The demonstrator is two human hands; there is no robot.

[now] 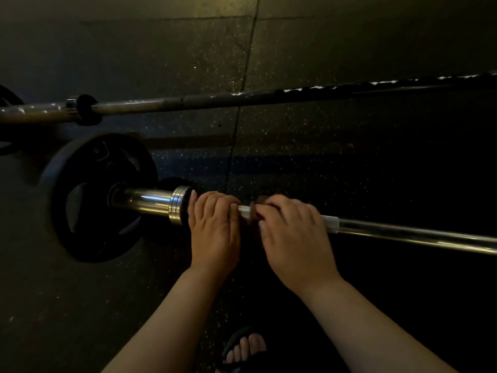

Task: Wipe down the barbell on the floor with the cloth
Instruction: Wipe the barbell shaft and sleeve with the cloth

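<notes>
Barbell (403, 234): I work the shaft beside the collar (179, 205).
Left hand (213, 232): curled round the shaft, steadying.
Right hand (293, 238): closed on the dark cloth (255, 211); I keep it wrapped tight.

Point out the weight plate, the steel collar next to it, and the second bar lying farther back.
weight plate (88, 168), head view, upper face.
steel collar (179, 205), head view, ridged ring.
second bar (215, 99), head view, mid shaft.
</notes>
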